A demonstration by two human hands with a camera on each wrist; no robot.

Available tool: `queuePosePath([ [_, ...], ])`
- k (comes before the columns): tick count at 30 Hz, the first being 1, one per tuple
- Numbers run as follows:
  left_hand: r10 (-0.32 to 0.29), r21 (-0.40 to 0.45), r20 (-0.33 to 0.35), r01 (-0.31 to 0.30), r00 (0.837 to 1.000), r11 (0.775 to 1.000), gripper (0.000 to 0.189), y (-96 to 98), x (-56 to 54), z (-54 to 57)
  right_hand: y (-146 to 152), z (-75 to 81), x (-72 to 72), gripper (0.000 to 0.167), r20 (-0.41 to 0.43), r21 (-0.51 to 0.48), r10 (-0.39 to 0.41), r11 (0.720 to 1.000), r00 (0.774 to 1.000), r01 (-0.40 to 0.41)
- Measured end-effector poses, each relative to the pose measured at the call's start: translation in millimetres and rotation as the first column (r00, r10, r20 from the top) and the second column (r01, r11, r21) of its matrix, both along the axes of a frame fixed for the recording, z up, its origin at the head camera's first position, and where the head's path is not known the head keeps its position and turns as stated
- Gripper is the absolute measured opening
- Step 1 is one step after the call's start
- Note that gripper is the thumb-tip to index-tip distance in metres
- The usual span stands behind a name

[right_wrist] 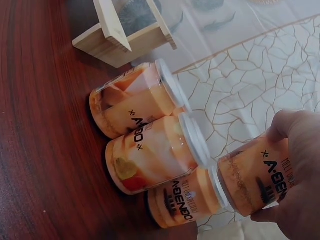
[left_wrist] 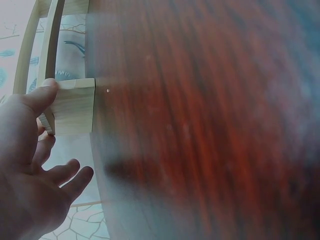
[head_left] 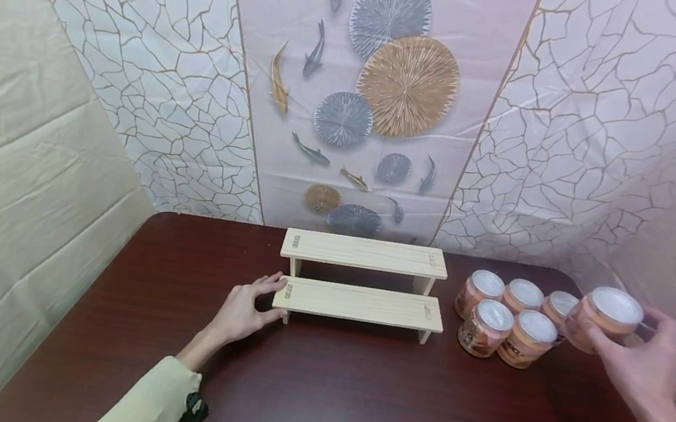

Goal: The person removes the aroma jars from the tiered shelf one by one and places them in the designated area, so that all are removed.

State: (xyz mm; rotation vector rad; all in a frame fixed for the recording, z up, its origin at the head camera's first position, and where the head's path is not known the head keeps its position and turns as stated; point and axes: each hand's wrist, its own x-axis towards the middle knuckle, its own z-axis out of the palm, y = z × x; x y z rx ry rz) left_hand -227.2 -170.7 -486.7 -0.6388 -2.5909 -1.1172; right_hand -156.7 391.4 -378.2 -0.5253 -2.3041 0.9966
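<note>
A two-tier light wooden shelf (head_left: 359, 304) stands near the back of the table. At its left end my left hand (head_left: 244, 310) grips the lower board, the thumb (left_wrist: 46, 90) on the front edge and other fingers around the end. Over to the right, my right hand (head_left: 650, 356) holds an orange-labelled can (head_left: 609, 317) with a whitish lid, raised and roughly upright. The right wrist view shows this can (right_wrist: 250, 172) between thumb and fingers, beside and above the standing group. Several similar cans (head_left: 524, 296) stand close together in two rows right of the shelf.
The dark reddish-brown table (head_left: 335, 395) runs under everything. Behind it hangs a patterned cloth (head_left: 351, 169), and pale cloth walls (head_left: 1, 202) close in both sides. A can's right-hand neighbour in the back row lies close below the raised one.
</note>
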Motion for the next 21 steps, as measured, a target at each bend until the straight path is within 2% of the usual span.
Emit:
queuePosePath([
  [7,0.005,-0.007,-0.004,-0.005,1.0,1.0,0.059,-0.2,0.1,0.1,5,-9.7,4.9,0.083,0.007,0.028,0.019,0.999,1.0,-0.019],
  [14,0.014,-0.015,-0.007,-0.014,1.0,1.0,0.059,0.0,0.8,0.4,6,-21.7,5.4,0.086,0.031,-0.008,0.032,0.999,0.999,-0.032],
  [21,0.013,-0.012,-0.004,-0.013,1.0,1.0,0.059,0.3,0.9,1.0,10,-31.7,5.5,0.089,0.048,0.004,0.026,1.0,0.999,-0.026],
])
